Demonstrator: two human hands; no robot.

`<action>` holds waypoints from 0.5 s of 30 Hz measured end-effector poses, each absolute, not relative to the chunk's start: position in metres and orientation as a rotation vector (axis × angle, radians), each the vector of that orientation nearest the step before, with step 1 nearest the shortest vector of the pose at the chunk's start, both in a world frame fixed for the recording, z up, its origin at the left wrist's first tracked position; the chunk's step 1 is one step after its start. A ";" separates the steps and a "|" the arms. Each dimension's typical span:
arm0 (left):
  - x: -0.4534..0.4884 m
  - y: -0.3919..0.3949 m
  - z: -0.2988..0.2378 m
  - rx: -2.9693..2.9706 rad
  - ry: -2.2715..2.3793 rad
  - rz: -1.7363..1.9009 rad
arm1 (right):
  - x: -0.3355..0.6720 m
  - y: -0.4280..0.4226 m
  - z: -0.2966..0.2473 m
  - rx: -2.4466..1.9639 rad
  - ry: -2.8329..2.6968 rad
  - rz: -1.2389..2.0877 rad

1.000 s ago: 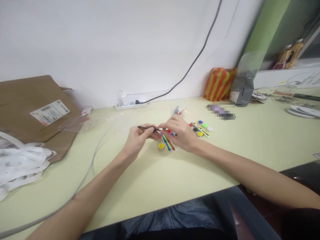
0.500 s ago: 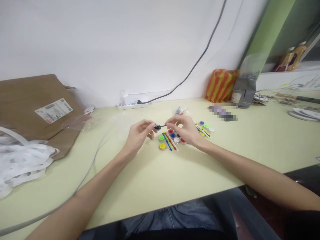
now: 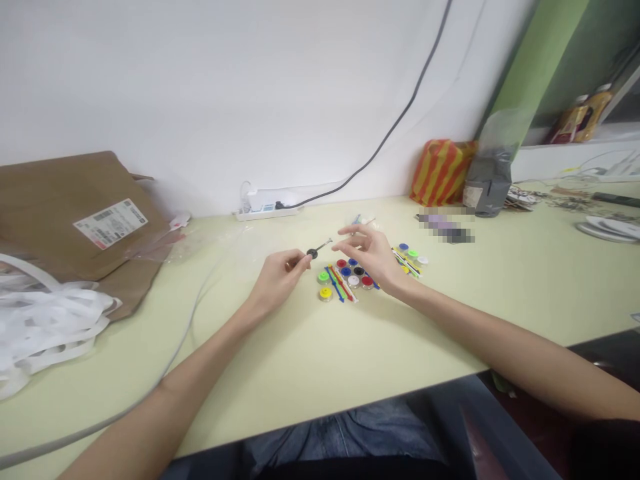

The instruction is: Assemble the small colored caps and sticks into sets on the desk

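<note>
The left hand [image 3: 277,280] pinches a small black-headed stick [image 3: 313,253] between its fingers, above the worktop [image 3: 300,380]; the right hand [image 3: 367,255] hangs just apart, fingers spread; handling this stick looks like the step in hand; taking it calls for those fingers closing on its thin end.

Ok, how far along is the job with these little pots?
Done: a group of small colour-lidded pots sits laid out beside coloured plastic sticks. In hand: the left hand pinches a thin stick with a black disc; the right hand holds nothing. Remaining: a second pot group lies untouched, as does a clear packet.
</note>
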State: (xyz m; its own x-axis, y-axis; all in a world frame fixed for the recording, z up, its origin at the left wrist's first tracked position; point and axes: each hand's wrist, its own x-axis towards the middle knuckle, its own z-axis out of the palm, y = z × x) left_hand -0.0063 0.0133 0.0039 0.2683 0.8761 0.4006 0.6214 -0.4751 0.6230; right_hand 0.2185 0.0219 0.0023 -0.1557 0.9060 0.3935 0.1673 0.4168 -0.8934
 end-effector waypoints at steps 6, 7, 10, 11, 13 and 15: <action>-0.018 0.028 -0.008 2.441 1.453 0.845 | 0.219 0.025 -0.006 -0.986 -2.151 0.226; -0.018 0.029 -0.009 2.459 1.477 0.819 | 0.219 0.024 -0.007 -0.987 -2.230 0.179; -0.019 0.031 -0.011 2.455 1.559 0.776 | 0.217 0.023 -0.011 -0.951 -2.397 0.117; -0.020 0.032 -0.011 2.452 1.573 0.769 | 0.216 0.023 -0.012 -0.933 -2.426 0.108; -0.021 0.032 -0.012 2.448 1.580 0.767 | 0.216 0.022 -0.013 -0.907 -2.461 0.093; -0.021 0.032 -0.012 2.430 1.563 0.796 | 0.216 0.023 -0.014 -0.895 -2.476 0.089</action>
